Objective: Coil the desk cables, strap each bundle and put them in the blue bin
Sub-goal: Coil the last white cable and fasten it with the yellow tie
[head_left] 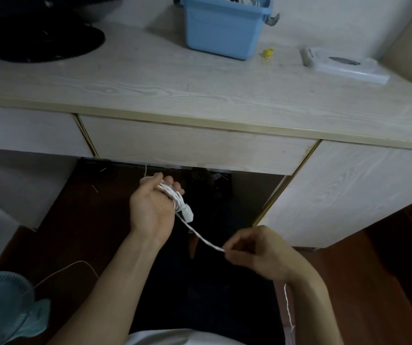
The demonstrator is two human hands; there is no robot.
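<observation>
While left hand (150, 207) grips the coiled white cable (175, 195) below the desk (200, 80), its loose tail runs down-right to right hand (257, 252) – fingertips pinch the end. Blue bin (224, 33) sits far, up on desk – nearer right arm, I'd say.

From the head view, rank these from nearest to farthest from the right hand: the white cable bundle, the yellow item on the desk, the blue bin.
Measured from the right hand:
1. White cable bundle, gripped in the left hand, below the desk edge; its strap end is pinched by the right hand.
2. Yellow item, on the desk, right of the bin.
3. Blue bin, at the desk's back.
</observation>
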